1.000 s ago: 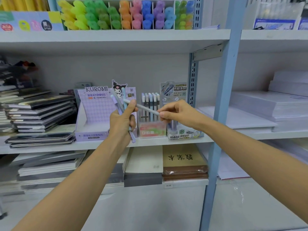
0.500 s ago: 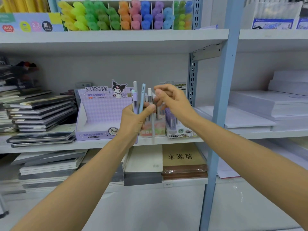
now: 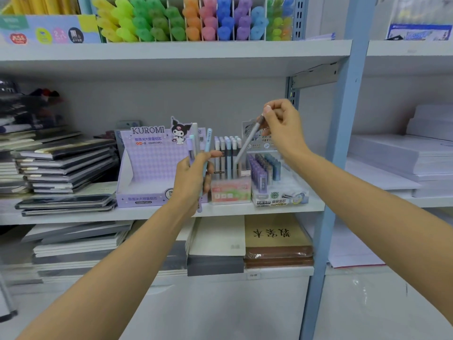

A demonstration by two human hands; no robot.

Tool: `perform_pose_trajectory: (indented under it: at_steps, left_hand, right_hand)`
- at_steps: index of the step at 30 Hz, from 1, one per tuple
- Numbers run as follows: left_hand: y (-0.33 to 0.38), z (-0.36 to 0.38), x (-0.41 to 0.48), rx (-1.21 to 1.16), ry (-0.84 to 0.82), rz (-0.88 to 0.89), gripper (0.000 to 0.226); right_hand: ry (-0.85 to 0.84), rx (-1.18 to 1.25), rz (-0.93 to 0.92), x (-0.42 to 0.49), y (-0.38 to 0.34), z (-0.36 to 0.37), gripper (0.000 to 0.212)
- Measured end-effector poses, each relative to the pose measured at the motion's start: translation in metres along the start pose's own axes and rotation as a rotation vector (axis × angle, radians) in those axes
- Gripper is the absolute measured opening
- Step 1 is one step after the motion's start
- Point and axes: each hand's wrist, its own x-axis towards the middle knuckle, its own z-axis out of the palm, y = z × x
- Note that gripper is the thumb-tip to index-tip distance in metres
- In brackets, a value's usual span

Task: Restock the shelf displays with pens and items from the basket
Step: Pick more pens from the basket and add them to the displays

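Three pens (image 3: pixel 208 143) stood upright in the left hand (image 3: pixel 191 180), fingers curled round them, before the purple box (image 3: pixel 147 168). The right hand (image 3: pixel 284 131) pinched one grey pen (image 3: pixel 245 146) by its top, tilted, its lower end inside the clear box (image 3: pixel 230 192) on the shelf (image 3: pixel 245 210).

Middle shelf (image 3: pixel 98 213), frame centre: Kuromi display box (image 3: pixel 147 168); pen holder (image 3: pixel 230 191) just right of it; lead-refill display (image 3: pixel 279 195) right again. Notebook stack (image 3: pixel 66 165) centre left. Paper reams (image 3: pixel 404 163) centre right. Highlighter rack (image 3: pixel 186 20) on upper shelf, top centre. Left hand (image 3: pixel 193 177) with pens (image 3: pixel 207 143) before the box; right hand (image 3: pixel 284 128) with single pen (image 3: pixel 245 146) above the holder.
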Motion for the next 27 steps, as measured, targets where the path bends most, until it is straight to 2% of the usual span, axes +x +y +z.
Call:
perform_pose_trajectory:
  at_steps: [7,13,20,22,27]
  left_hand:
    - [-0.015,-0.005,0.005,-0.012,-0.082,0.015,0.021]
    - [-0.024,-0.009,0.008,-0.025,-0.116,0.025,0.016]
    - [-0.028,-0.01,0.01,-0.028,-0.116,0.026,0.016]
    - [-0.028,-0.01,0.01,-0.028,-0.114,0.018,0.014]
    - [-0.026,-0.011,0.008,-0.045,-0.122,0.01,0.014]
  right_hand:
    - [-0.148,-0.267,-0.03,-0.009,0.034,0.012,0.012]
    - [-0.24,-0.274,-0.04,-0.003,0.037,0.013,0.009]
    - [-0.263,-0.276,-0.01,-0.004,0.042,0.023,0.006]
    - [-0.22,-0.33,-0.053,-0.004,0.044,0.026,0.011]
    - [-0.168,-0.573,-0.128,-0.005,0.05,0.028,0.005]
